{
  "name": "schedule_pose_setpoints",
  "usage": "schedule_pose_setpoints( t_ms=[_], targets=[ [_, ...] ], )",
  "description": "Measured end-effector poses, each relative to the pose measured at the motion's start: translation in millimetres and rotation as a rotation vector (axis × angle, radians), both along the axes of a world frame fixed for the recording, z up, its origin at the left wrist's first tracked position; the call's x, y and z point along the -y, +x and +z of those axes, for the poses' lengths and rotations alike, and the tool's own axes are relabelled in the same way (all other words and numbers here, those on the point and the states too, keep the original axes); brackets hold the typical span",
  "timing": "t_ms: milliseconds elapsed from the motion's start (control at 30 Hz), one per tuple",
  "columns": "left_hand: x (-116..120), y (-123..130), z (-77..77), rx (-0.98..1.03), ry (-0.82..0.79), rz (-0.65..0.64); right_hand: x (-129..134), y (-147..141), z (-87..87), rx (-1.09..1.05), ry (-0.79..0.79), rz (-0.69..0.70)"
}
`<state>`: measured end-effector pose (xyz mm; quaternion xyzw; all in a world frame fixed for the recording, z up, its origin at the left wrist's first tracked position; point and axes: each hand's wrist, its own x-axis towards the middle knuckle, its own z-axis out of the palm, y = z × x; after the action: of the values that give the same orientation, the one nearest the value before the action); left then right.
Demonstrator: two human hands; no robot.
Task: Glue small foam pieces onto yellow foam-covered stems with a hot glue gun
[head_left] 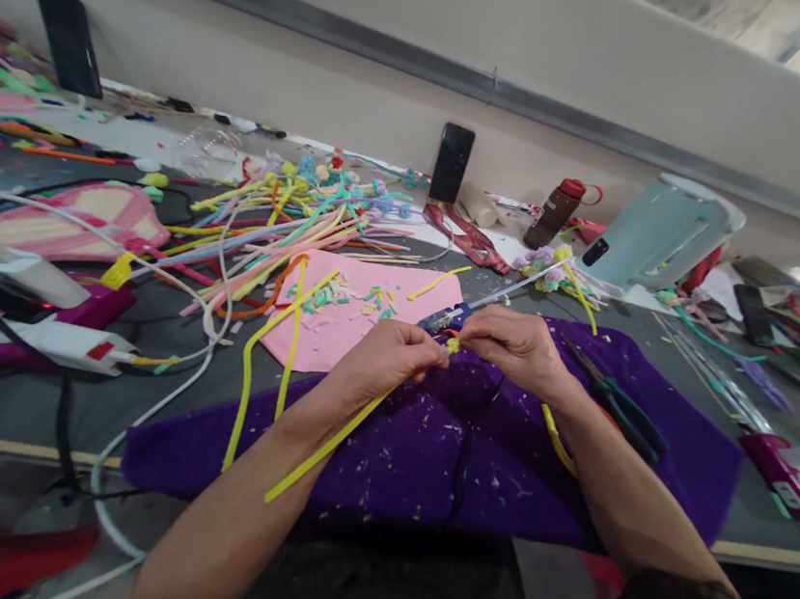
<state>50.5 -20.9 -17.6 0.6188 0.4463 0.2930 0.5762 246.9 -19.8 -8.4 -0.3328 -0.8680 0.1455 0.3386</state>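
My left hand (393, 357) pinches a yellow pipe cleaner (326, 456), whose long tail slants down across my forearm. My right hand (511, 342) is closed at the other side of a small yellow twisted bit (453, 345) between my fingertips. Just behind my fingers lies a blue glue gun (443, 318) with a clear glue stick (519, 283) out of its back. Below both hands spreads a purple cloth (394, 464) flecked with scraps. Dark-handled pliers (624, 405) rest on it beside my right forearm. More yellow pipe cleaners (289, 354) lie left of my left hand.
A pink sheet (307, 342) carries small cut pieces. Behind it is a heap of coloured pipe cleaners (286, 217). A phone (452, 163), a red-capped bottle (557, 212) and a pale blue jug (667, 230) stand at the back. White cables (208, 354) and power strips (74, 337) are left.
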Motion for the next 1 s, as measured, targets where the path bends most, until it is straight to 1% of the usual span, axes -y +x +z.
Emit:
schedule_pose_setpoints(
  t_ms=[300,467,667,767,900,1000],
  targets=[
    [0,-1,-0.4,0.007,0.016,0.002,0,0,-2.2,0.034,0.044,0.003],
    [-1,-2,1.3,0.028,0.016,0.006,1,2,0.3,-0.017,0.059,-0.024],
    [0,-2,4.3,0.061,0.0,0.038,0,6,1.8,-0.213,-0.044,-0.09],
    [-1,-4,3.5,0.119,-0.045,-0.002,1,4,2.4,-0.309,-0.083,-0.129],
    [-4,-7,0.9,0.224,-0.172,-0.08,3,-2,2.9,-0.316,-0.154,-0.071],
    [-4,-8,0.3,0.274,-0.201,-0.088,5,-5,3.0,-0.272,-0.164,-0.017]
  ],
)
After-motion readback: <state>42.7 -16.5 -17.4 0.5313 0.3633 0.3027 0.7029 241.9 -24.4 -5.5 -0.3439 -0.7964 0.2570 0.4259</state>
